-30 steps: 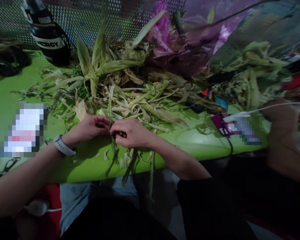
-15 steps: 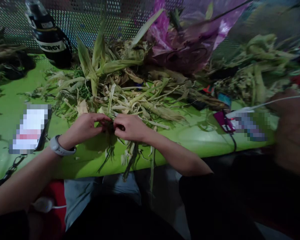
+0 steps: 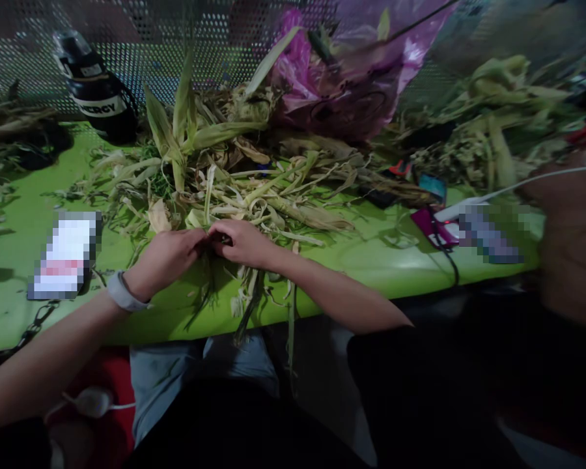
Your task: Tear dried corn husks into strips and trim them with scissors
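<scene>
My left hand (image 3: 168,260) and my right hand (image 3: 241,244) meet over the near part of the green table (image 3: 366,267). Both have curled fingers, with the fingertips close together around something dark and small that I cannot make out. Just beyond them lies a heap of torn corn husk strips (image 3: 278,202). A bunch of green corn husk leaves (image 3: 178,146) stands up behind the heap. Below my hands, thin green strands (image 3: 247,306) trail over the table's front edge. A pale band circles my left wrist.
A black bottle (image 3: 102,104) stands at the back left, with a phone (image 3: 63,254) nearer. Behind the heap is a purple plastic bag (image 3: 332,98). To the right lie a cabled power bank (image 3: 461,208), a second phone (image 3: 493,238) and another person's arm (image 3: 569,241).
My hands have drawn slightly closer together, and the left hand has turned so its back shows more. The whole view has shifted a little. The heap looks the same.
</scene>
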{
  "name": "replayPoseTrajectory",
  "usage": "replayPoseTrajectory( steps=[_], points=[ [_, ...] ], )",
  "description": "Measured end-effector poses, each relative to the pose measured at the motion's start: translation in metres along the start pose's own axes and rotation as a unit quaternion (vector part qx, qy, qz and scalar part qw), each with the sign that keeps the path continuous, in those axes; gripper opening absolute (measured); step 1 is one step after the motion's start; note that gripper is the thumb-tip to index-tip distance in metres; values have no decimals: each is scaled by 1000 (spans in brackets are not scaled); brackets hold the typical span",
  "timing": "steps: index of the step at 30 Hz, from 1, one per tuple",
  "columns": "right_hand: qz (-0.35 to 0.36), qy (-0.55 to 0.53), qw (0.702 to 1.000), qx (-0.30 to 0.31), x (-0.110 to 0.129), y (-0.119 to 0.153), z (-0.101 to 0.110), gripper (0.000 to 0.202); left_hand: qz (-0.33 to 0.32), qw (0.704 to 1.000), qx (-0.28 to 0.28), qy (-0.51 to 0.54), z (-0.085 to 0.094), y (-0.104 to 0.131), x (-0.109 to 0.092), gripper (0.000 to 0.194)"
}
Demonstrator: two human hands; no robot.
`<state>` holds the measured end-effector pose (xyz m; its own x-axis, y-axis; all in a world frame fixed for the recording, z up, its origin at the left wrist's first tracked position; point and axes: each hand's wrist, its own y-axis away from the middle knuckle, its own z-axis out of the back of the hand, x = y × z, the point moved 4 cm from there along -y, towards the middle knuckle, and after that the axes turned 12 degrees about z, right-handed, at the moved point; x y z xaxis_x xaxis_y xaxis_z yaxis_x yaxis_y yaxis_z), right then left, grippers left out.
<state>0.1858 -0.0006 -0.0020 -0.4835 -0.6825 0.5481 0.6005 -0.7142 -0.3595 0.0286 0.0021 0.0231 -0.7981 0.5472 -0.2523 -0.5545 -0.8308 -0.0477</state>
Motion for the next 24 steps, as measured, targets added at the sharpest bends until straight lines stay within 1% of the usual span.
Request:
replayPoseTrajectory(
  steps=[2,4,7,10,15,18,24],
  points=[
    [-11,-14,1000,4,0,0,0,22,2,999,-9,-51,-7,3,-1,25],
    [-26,-30,999,9,-1,-1,1,20,12,997,-25,-66,-11,5,-1,26],
    [-42,-39,998,14,-1,-2,2,19,31,997,-47,-51,-13,6,0,28],
    [-57,-56,997,16,-2,-3,2,17,50,997,-55,-29,-12,5,0,28],
    [-104,-115,987,-30,-10,-3,0,16,60,995,-82,4,-10,5,0,23],
    [-105,-144,983,-52,-13,-4,0,15,66,994,-89,19,-9,5,-2,23],
    [-114,-186,975,-42,-12,-5,3,11,65,992,-109,20,-10,4,0,22]
  ],
)
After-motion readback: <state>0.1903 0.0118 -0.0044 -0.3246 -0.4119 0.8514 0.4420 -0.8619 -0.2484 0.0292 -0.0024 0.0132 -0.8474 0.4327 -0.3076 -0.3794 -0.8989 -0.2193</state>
